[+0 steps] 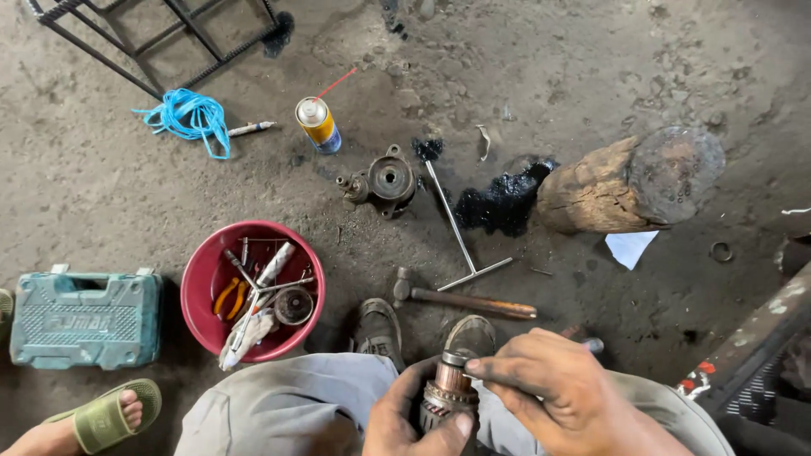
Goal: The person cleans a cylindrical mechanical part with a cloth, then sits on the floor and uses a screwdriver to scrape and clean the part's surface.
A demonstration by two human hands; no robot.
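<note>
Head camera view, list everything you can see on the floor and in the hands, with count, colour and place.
Spray can: one, yellow and blue, upper middle of floor.
Rope: one coil, blue, upper left.
Metal frame: one, black, top left corner.
Housing part: one, dark grey, centre.
T-handle wrench: one, silver, right of the housing.
Hammer: one, rusty brown, lower centre.
Oil patch: one, black, beside the log.
Log: one, brown, right.
Basin: one, red, holding tools, lower left.
Tool case: one, teal, far left.
Another person's sandalled foot: one, green sandal, bottom left.
Armature: one, copper and grey, held in hands.
Left hand: grips the armature.
Right hand: fingers on its top.
</note>
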